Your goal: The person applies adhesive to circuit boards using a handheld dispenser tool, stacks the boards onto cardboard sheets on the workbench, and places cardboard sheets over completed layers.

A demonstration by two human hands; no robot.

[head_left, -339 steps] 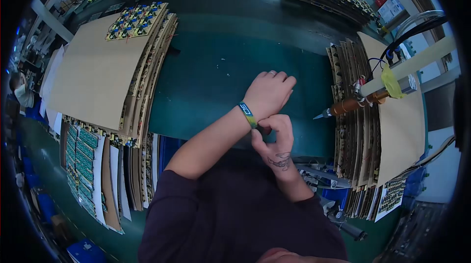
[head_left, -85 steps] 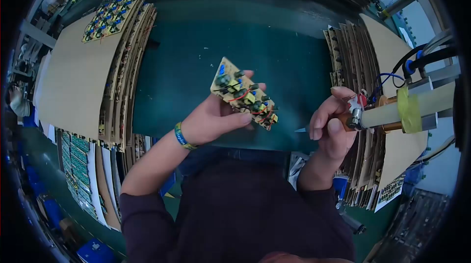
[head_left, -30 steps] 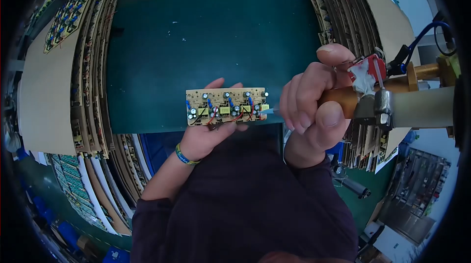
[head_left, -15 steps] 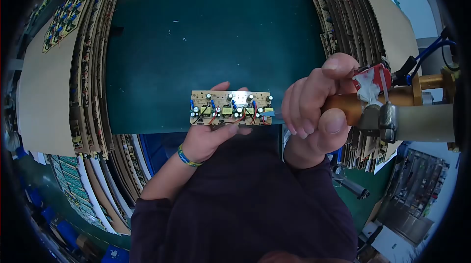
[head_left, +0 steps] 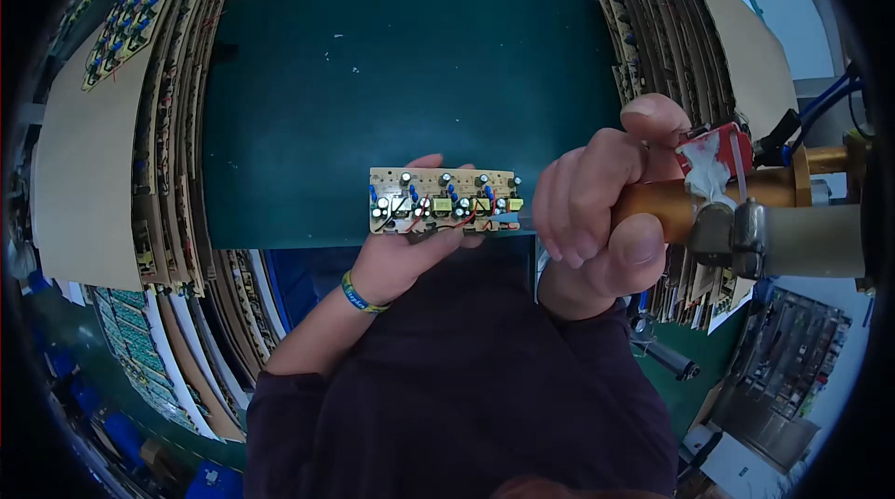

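Note:
My left hand [head_left: 401, 261], with a patterned wristband, grips a long tan circuit board [head_left: 457, 178] by its lower edge, fingertips showing behind the top edge. The board faces up and carries capacitors, yellow transformers, blue parts and red and black wires. My right hand [head_left: 606, 191] is wrapped round the gold-coloured barrel of a glue gun [head_left: 653, 208]. A red switch [head_left: 710, 156] is strapped on top of the gun beside white material. A pale blue tip [head_left: 506, 218] reaches the board's right end; whether it touches the parts I cannot tell.
Stacks of boards between cardboard sheets stand left [head_left: 93, 164] and right [head_left: 736, 52] of the green table [head_left: 401, 61]. A thick pale hose [head_left: 811, 238] and blue cables [head_left: 825, 94] run off to the right. More green boards [head_left: 144, 359] stand at lower left.
The circuit board and my left hand have shifted slightly right and up. My right hand and the glue gun stay nearly in place.

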